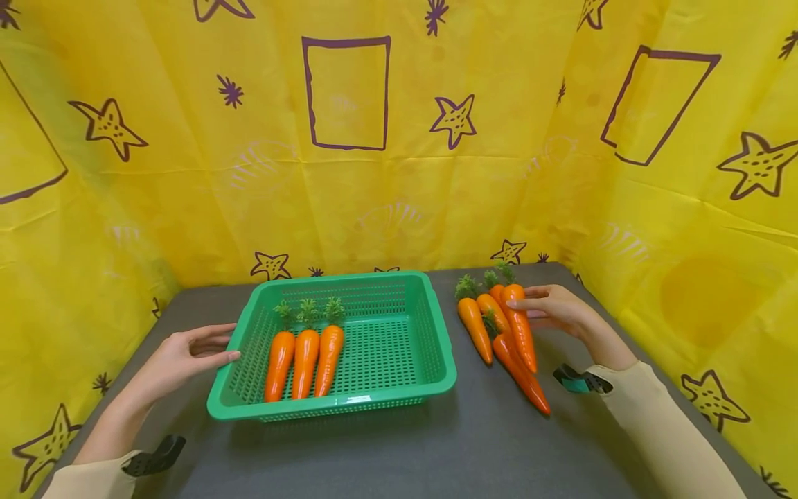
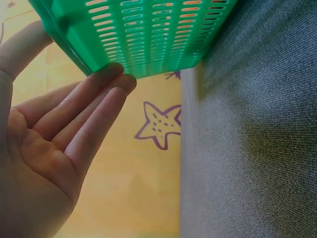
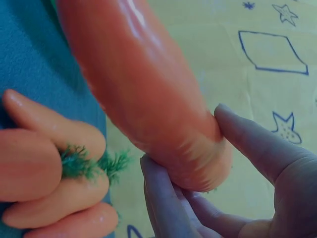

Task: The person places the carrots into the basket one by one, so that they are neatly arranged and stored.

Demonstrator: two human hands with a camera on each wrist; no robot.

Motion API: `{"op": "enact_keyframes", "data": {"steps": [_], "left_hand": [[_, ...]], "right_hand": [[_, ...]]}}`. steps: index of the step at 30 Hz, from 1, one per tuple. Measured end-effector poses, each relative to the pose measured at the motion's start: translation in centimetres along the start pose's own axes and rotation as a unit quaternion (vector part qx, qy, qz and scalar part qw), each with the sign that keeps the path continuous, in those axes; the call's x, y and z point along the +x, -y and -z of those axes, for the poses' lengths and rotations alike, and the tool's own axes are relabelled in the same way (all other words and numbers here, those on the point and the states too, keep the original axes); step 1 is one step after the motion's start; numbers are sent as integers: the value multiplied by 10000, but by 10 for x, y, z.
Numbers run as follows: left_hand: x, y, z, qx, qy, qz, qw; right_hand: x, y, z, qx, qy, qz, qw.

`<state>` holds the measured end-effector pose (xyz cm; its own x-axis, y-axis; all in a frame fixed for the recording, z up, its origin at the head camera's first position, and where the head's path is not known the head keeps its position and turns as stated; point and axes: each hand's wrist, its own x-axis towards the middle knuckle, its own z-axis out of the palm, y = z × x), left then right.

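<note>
A green slotted plastic basket [image 1: 399, 396] stands left of centre in the head view, with three orange carrots [image 1: 306, 364] side by side in its left half, leafy tops toward the back. My left hand [image 1: 177, 360] grips its left rim, thumb on top and fingers [image 2: 94, 116] against the outer wall in the left wrist view. To the right of the basket, my right hand [image 1: 557, 308] pinches a carrot [image 1: 522, 339] near its thick top end, between thumb and fingers. That carrot overlaps a small group of other carrots [image 1: 475, 329], and its tip points toward me.
Another carrot [image 1: 524, 374] lies slanted at the front of the group. Everything stands on a dark grey table cloth [image 1: 399, 457]. Yellow curtains [image 1: 399, 208] with starfish drawings close off the back and both sides.
</note>
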<state>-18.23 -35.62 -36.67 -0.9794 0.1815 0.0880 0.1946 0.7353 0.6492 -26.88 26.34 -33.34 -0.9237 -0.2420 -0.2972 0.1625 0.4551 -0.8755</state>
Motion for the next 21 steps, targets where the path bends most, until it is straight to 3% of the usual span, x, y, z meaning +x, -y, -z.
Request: {"op": "enact_keyframes", "data": {"steps": [21], "left_hand": [[0,-1,0,2,-12,20,10000]], "right_hand": [[21,44,-27,-102,374,301,9988]]}}
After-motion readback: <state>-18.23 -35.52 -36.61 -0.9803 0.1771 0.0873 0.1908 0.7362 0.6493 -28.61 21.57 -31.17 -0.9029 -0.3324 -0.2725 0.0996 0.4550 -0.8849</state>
